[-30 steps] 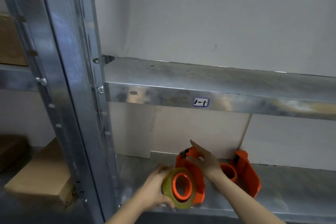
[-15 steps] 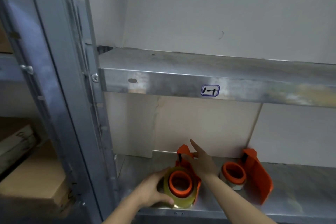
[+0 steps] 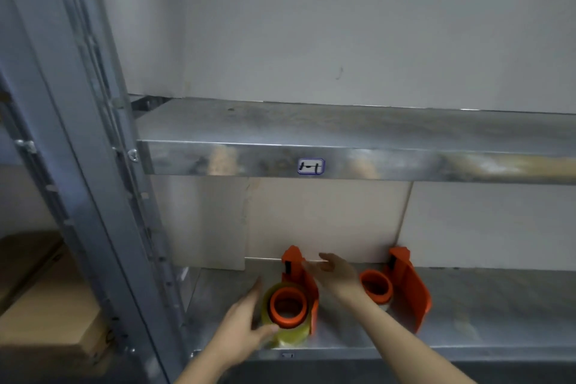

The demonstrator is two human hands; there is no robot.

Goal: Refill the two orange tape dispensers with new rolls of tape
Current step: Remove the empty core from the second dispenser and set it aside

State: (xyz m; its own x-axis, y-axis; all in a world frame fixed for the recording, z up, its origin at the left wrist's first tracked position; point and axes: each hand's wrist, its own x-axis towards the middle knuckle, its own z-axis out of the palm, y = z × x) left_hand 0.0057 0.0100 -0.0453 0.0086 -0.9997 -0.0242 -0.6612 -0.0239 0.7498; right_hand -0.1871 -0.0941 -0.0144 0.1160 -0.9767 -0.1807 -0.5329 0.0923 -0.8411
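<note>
Two orange tape dispensers stand on the lower metal shelf point(image 3: 467, 321). The left dispenser point(image 3: 300, 271) carries a yellowish clear tape roll point(image 3: 282, 335) around its orange hub. My left hand point(image 3: 241, 326) cups the left side of that roll, thumb under its front edge. My right hand point(image 3: 335, 273) hovers open just right of this dispenser's upright end, fingers spread, holding nothing. The right dispenser point(image 3: 408, 290) stands further right, with an orange hub point(image 3: 375, 285) and a thin pale roll showing under it.
An upper metal shelf point(image 3: 343, 146) with a small handwritten label point(image 3: 310, 166) overhangs the work spot. A slanted steel upright point(image 3: 93, 196) borders the left. Cardboard boxes point(image 3: 46, 321) lie in the bay to the left. Beige panels back the lower shelf.
My right hand has let go of the left dispenser's top and drawn back to the right, open. The dispenser with its roll now rests on the shelf. The view has tilted slightly.
</note>
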